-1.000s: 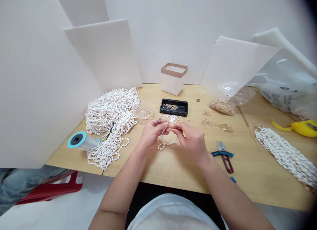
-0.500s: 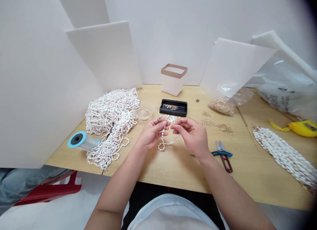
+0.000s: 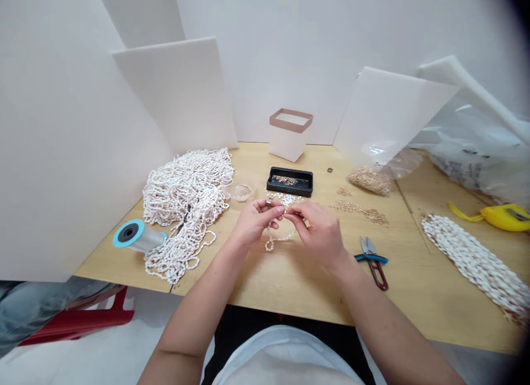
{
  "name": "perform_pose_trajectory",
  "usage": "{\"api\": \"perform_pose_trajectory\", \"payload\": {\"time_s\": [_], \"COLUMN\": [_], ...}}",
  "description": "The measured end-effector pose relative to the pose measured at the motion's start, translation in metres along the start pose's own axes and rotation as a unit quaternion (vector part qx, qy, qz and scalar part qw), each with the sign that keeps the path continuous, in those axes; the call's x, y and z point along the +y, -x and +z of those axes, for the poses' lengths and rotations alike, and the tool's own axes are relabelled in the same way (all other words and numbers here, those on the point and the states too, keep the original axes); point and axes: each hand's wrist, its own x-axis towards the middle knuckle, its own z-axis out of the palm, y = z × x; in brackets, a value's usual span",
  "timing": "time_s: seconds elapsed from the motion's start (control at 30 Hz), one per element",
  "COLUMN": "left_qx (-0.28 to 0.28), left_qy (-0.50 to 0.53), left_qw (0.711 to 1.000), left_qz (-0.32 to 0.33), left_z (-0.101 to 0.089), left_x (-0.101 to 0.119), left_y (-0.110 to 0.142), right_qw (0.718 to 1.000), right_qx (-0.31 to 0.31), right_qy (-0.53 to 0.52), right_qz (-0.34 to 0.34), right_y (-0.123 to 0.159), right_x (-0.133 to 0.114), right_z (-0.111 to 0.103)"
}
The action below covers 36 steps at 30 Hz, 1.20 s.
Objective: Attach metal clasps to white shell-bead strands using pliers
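A short string of white beads (image 3: 270, 244) hangs in a loop beneath my hands, just above the wooden table. My left hand (image 3: 259, 219), with a ring on one finger, pinches the string near its end. Close against it, my right hand (image 3: 317, 227) has thumb and forefinger pressed together at the left fingertips; the other end of the string runs up toward it. What exactly lies between the right fingertips is too small to tell. Just beyond the hands are loose white beads (image 3: 285, 198) and a black tray (image 3: 290, 190) with small gold pieces.
A heap of white bead strands (image 3: 186, 191) and a spool of clear line (image 3: 143, 237) lie left. To the right are thread snips (image 3: 376, 266), gold findings (image 3: 360, 209), a bag of beige pieces (image 3: 370, 179), a bundle of white strands (image 3: 472, 258) and a yellow tape measure (image 3: 507, 215). A box (image 3: 290, 139) stands behind.
My right hand has moved slightly left and turned inward, bringing its fingertips up to the left ones. The left hand stays nearly in place, still holding the bead string.
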Motion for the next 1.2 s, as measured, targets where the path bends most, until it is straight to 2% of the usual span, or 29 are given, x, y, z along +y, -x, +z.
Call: {"api": "perform_pose_trajectory", "payload": {"time_s": [0.17, 0.37, 0.57, 0.93, 1.1, 1.2], "left_qx": [-0.003, -0.001, -0.010, 0.011, 0.012, 0.008], "left_qy": [-0.025, -0.039, -0.042, -0.053, -0.024, 0.032], "left_qw": [0.999, 0.999, 0.998, 0.997, 0.999, 0.999], "left_qz": [0.037, 0.032, 0.034, 0.055, 0.044, 0.005], "left_z": [-0.0011, -0.0026, -0.0026, -0.0009, -0.0025, -0.0044], "left_x": [0.0004, 0.0013, 0.0024, 0.0065, 0.0055, 0.0070], "left_y": [0.0004, -0.0006, 0.0014, 0.0073, 0.0079, 0.0064], "right_qw": [0.999, 0.999, 0.999, 0.998, 1.000, 1.000], "right_qx": [0.001, -0.009, -0.009, -0.018, -0.013, 0.001], "right_qy": [-0.019, -0.027, -0.018, -0.016, -0.010, -0.007], "right_qz": [0.049, 0.033, 0.047, 0.058, 0.026, 0.017], "right_y": [-0.0016, -0.0052, -0.0037, -0.0041, -0.0053, -0.0070], "right_x": [-0.0026, -0.0026, -0.0020, -0.0034, -0.0068, -0.0076], "right_z": [-0.0003, -0.0030, 0.0009, 0.0039, 0.0023, 0.0001]}}
